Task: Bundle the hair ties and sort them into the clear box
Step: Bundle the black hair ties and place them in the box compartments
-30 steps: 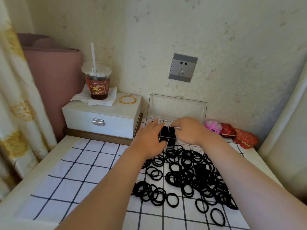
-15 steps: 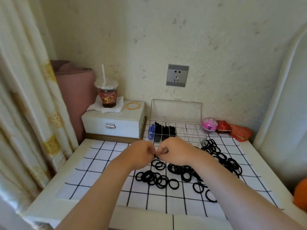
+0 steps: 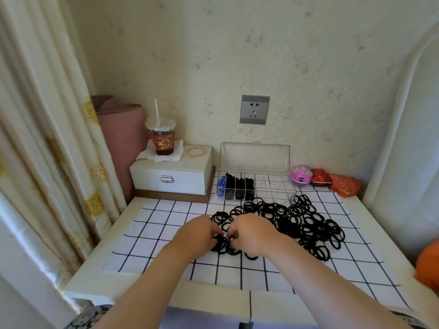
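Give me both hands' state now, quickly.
Left hand: closed, pinching black hair ties on the cloth.
Right hand: closed, fingers curled on the same small cluster of ties.

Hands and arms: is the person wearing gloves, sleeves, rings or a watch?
No. The left hand and right hand are bare, with no gloves. No rings or watch show from this side. Both forearms are uncovered all the way to the picture's bottom edge, so no sleeves appear. Only some dark patterned fabric peeks in at the bottom corners; what garment it is cannot be told.

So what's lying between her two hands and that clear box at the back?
In the head view, only loose black hair ties on the checked cloth separate the hands from the clear box.
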`<state>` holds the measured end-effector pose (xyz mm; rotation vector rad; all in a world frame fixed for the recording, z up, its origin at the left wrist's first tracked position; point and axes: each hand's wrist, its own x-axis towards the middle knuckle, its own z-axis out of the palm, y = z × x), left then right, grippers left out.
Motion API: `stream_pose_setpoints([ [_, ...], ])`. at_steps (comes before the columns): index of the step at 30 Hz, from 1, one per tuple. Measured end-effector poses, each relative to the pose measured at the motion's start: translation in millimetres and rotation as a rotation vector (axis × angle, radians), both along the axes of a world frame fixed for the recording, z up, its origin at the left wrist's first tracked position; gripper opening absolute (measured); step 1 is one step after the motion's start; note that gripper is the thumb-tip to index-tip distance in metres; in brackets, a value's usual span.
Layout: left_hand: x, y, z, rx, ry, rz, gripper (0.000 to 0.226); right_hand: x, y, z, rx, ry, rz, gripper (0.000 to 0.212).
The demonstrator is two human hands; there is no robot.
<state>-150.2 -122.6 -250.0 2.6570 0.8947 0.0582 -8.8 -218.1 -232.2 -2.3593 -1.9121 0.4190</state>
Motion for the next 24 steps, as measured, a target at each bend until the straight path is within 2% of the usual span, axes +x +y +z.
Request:
stream_pose_setpoints([
  [5,11.6,2.8,-0.7,0.049,-0.005,-0.005,0.022,6.6,5.6,0.0,0.044,0.021,-0.015,0.029],
  [10,16.4,11.5,8.8,-0.084,-0.167,0.035,0.013,26.7,12.5,13.2,0.148,0.097,-0.081,0.027],
  [13,12.2,17.4,16.6,-0.173,-0.242,0.053,0.010,35.9,9.6,17.4,0.109,0.168,-0.066,0.024],
  [16,6.9,21.5,18.3,-0.238,-0.236,0.045,0.020,35.4,-0.7,21.4,0.010,0.197,-0.018,0.025],
  [20,6.7,19.7,13.6,-0.276,-0.148,-0.016,0.029,33.7,-9.9,15.3,-0.056,0.120,0.028,0.032],
  [24,16.8,12.6,8.2,-0.244,-0.119,-0.059,0.031,35.6,-10.2,4.8,0.061,-0.024,0.000,0.023],
])
